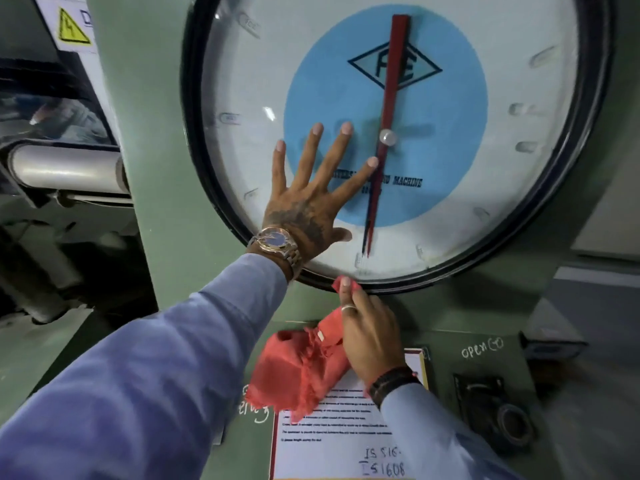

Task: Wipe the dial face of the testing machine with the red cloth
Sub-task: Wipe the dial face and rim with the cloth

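Dial face (519,188) fills the upper part of your view, a big round glazed front in a black rim on the green testing machine (156,216), with a red pointer (389,109) standing nearly upright behind the glass. Your left hand (304,202) lies flat on the lower left of it, fingers spread wide, holding nothing. Your right hand (370,330) is just below the rim, closed on the red cloth (301,365), with one corner pinched up at the fingertips and the rest hanging loose and crumpled under the palm, in front of a printed notice (332,441) on the panel.

That cloth looks light, soft and frayed at the edges, so it will probably flop and trail unless you bunch it into a pad under your palm. The glass is likely smooth, hard and somewhat fragile: press evenly, not hard. It looks hazy toward the edges, so the wiping seems barely begun. No containers are in view.
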{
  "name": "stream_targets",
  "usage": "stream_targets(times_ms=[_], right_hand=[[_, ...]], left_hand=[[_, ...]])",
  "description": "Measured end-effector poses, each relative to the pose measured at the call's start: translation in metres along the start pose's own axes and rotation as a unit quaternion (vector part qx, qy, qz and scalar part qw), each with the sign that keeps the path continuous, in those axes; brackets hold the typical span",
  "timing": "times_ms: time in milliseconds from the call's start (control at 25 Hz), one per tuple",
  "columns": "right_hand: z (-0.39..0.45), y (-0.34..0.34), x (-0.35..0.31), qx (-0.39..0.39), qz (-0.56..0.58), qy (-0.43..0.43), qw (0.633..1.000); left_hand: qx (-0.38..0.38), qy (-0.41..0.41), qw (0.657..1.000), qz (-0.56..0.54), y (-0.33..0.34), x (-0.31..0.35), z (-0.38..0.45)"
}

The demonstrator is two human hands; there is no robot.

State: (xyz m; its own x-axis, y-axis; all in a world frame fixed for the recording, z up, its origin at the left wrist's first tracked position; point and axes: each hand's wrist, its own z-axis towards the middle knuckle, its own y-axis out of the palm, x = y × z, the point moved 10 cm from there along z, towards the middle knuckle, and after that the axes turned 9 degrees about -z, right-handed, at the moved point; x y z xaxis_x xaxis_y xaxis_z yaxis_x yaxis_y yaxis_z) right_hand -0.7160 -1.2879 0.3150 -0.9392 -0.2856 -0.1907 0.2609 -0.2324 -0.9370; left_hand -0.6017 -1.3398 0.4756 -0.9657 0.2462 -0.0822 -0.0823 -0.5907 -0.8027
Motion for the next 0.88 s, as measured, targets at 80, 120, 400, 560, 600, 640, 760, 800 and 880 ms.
stream_targets(times_ms=[80, 120, 400, 560, 600, 640, 760, 800, 880], right_hand=[[-0.009, 0.010, 0.003, -0.016, 0.024, 0.033, 0.999], [-0.008, 0.014, -0.011, -0.010, 0.024, 0.016, 1.000], [-0.013, 0.003, 0.063, 0.055, 0.197, 0.222, 0.953], [-0.017, 0.010, 0.018, 0.084, 0.291, 0.182, 0.936], [-0.017, 0.009, 0.033, 0.086, 0.293, 0.211, 0.929], [-0.015, 0.004, 0.052, 0.092, 0.258, 0.238, 0.932], [-0.018, -0.015, 0.074, 0.157, 0.207, 0.269, 0.927], [-0.017, -0.014, 0.058, 0.141, 0.191, 0.241, 0.941], [-0.017, 0.001, 0.039, 0.093, 0.183, 0.219, 0.954]], left_hand=[[0.000, 0.003, 1.000, 0.007, 0.003, -0.003, 0.001], [-0.001, 0.004, 1.000, 0.007, 0.003, -0.003, 0.001], [0.004, -0.002, 1.000, 0.026, 0.003, 0.000, 0.001], [0.010, 0.001, 1.000, 0.030, 0.002, 0.004, 0.003], [0.011, 0.002, 1.000, 0.029, 0.001, 0.005, 0.003], [0.009, -0.003, 1.000, 0.030, 0.000, 0.005, 0.002], [0.007, -0.024, 0.999, 0.028, -0.003, 0.012, 0.004], [0.010, -0.024, 1.000, 0.017, -0.003, 0.019, 0.007], [0.025, -0.005, 1.000, 0.003, -0.007, 0.039, 0.017]])
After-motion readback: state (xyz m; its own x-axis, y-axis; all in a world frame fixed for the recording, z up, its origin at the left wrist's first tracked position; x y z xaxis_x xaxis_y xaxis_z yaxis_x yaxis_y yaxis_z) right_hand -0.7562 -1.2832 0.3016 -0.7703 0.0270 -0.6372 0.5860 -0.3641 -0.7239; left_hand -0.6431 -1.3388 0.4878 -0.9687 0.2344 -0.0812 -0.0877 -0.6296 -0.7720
